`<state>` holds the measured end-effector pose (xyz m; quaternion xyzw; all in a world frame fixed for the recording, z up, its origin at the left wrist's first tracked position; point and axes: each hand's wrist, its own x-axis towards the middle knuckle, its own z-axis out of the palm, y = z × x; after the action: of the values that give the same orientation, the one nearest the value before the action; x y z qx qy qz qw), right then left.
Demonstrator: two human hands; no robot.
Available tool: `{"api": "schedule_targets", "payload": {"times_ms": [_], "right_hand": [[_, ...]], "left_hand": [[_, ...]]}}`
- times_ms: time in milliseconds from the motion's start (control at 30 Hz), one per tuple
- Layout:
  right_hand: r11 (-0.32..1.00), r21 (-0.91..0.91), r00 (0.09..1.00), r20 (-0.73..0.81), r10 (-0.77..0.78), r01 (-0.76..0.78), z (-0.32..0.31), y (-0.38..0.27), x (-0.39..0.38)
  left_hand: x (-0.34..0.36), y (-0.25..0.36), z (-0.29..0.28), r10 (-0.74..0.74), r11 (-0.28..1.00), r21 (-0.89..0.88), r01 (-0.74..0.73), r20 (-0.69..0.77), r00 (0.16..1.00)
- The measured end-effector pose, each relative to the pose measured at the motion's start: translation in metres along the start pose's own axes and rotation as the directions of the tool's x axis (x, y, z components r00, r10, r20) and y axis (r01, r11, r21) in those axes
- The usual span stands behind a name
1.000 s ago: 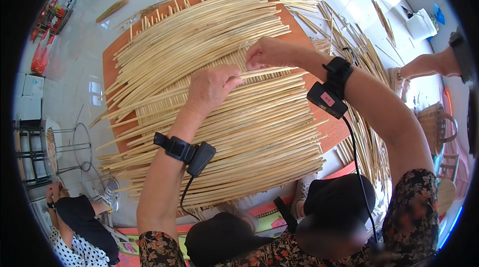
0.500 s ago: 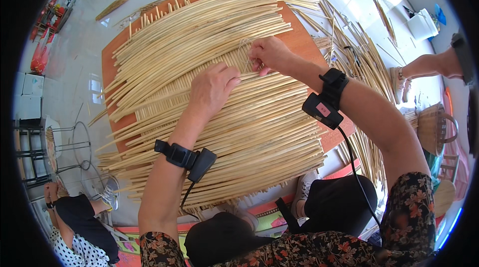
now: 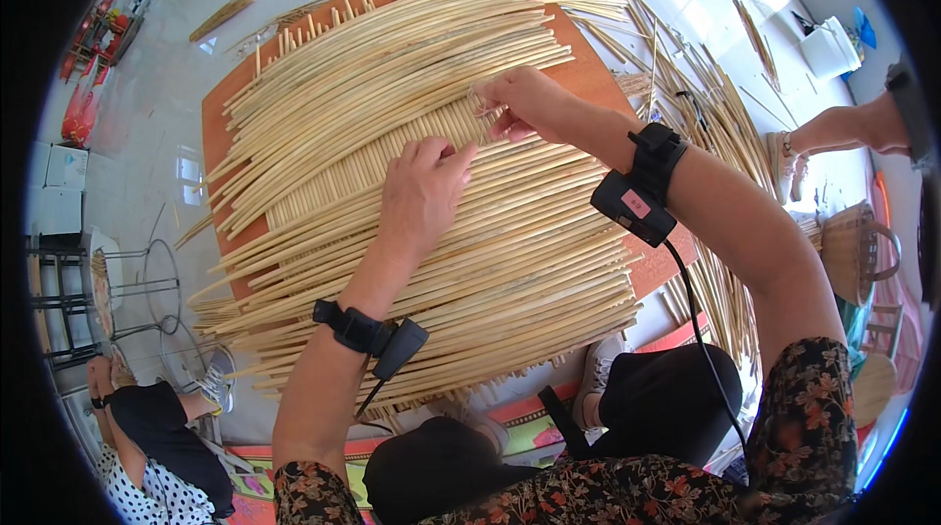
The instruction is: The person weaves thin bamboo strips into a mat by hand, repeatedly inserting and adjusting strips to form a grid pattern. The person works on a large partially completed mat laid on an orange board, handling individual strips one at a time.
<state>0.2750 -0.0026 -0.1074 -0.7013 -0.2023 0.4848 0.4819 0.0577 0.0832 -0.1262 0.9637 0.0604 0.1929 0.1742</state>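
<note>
Long pale reed sticks lie in two broad layers on an orange-brown board, with a band of crosswise sticks showing between them. My left hand rests bent-fingered at the near edge of that band, thumb and forefinger close together on the sticks; what they hold is hidden. Just right of it and farther from me, my right hand pinches a thin pale strand over the band, its lower fingers curled close above the sticks.
Loose sticks spread right of the board. A person's leg is at right, near a wicker basket and white bucket. Another person sits lower left, beside wire frames. Boxes stand left.
My left hand has shifted slightly right and down, off its earlier grip along the near stick, fingers lower. My right hand has risen slightly after dipping, with the looped strand now gathered at its fingertips.
</note>
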Motion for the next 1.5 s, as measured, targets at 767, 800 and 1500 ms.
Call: {"api": "schedule_targets", "payload": {"times_ms": [767,800,1500], "right_hand": [[0.049,-0.676,0.523,0.520,-0.676,0.736,0.083,-0.012,-0.286],[0.127,-0.658,0.549,0.488,-0.679,0.742,0.084,-0.009,-0.295],[0.091,-0.615,0.367,0.339,-0.866,0.783,0.109,0.015,-0.273]], "left_hand": [[-0.014,0.008,0.004,0.003,0.989,0.146,-0.004,0.009,1.000],[-0.013,0.010,0.004,0.005,0.990,0.143,-0.007,0.011,1.000],[-0.033,0.020,0.011,0.027,0.972,0.215,-0.093,0.293,0.956]]}}
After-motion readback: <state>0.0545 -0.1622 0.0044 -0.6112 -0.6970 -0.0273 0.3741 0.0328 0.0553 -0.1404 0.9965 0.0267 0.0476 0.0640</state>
